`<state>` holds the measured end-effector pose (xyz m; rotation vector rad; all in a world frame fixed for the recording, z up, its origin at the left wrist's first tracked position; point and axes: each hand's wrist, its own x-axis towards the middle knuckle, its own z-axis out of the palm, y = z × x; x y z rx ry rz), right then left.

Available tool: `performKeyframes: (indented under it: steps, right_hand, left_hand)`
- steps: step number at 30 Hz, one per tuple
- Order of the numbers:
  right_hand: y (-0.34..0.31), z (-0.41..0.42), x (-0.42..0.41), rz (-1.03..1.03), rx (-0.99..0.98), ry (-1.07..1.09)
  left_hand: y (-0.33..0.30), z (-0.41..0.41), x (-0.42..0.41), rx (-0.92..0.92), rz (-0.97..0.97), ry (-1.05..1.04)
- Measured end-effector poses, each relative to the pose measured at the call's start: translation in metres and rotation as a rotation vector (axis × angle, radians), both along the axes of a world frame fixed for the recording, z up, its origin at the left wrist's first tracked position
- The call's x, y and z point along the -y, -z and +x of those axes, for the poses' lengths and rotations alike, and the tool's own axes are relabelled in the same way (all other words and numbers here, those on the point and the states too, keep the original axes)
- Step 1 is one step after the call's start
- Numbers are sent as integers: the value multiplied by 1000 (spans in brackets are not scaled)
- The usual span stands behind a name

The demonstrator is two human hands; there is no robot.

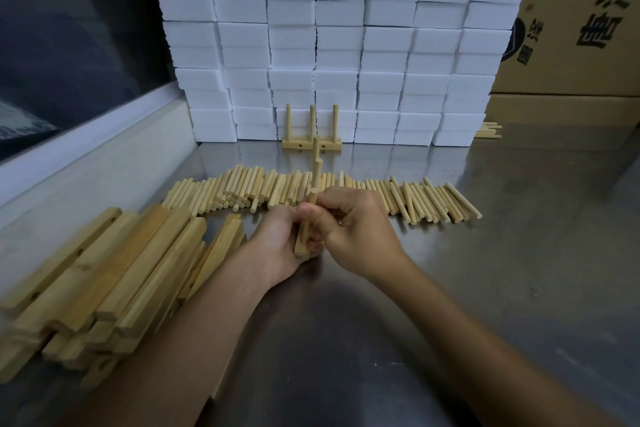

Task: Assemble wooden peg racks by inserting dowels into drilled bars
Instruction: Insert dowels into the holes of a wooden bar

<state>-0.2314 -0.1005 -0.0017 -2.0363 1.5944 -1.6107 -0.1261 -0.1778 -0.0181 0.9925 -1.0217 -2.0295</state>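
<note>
**benchwatcher:** So how far along is this? I count one finished rack (311, 135) standing at centre top of the frame against the white foam blocks (339, 45), three pegs upright in it.

**shopfly:** Yeah, looks early to me. Mid-frame, the left hand (277, 246) grips a bar (302, 246) end-on, and the right hand (356, 229) pinches a dowel (310, 215) that's going into it. Two more pegs already stick up from that bar, I think.

**benchwatcher:** Loads left then. Pale, round, smooth dowels (346, 194) lie in a long row behind the hands; flat, square-edged drilled bars (114, 270) are heaped at lower left on the shiny steel table (519, 253).
</note>
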Motion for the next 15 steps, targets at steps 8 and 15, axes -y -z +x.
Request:
performKeyframes:
  steps: [8,15]
  right_hand:
    - [25,5,-3,-28,78,145]
    - [31,11,-4,33,-112,287]
  left_hand:
    - [-4,3,-2,4,70,-35]
    - [-11,4,-7,-63,127,-69]
